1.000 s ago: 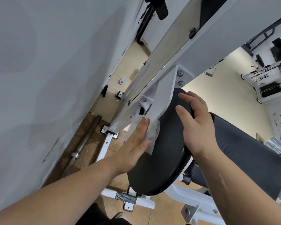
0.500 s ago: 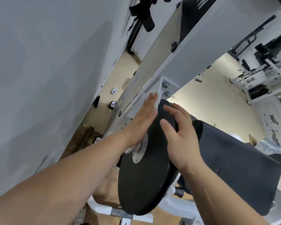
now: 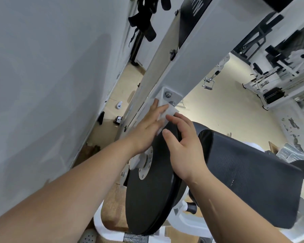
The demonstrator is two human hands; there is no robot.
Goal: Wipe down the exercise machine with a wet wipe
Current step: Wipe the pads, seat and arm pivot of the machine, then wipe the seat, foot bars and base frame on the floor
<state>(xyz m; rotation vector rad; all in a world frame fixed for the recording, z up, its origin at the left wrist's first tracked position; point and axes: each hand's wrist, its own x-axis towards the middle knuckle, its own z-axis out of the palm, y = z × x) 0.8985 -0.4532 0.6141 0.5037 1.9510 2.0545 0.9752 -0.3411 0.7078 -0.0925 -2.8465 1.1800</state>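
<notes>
The right hand (image 3: 184, 146) is gripping the black disc (image 3: 147, 199) at its 1 o'clock rim, fingers curling over the edge. A black pad (image 3: 253, 181) is lying at the disc's 3 o'clock. The left hand (image 3: 146, 130), fingers straight, is pressing the wipe (image 3: 168, 111) flat against the white bracket (image 3: 170, 96) at the disc's 12 o'clock.

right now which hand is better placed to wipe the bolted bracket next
Left. The left hand presses the wet wipe on the bracket by its bolts; the right hand holds no wipe and grips the black disc.
</notes>
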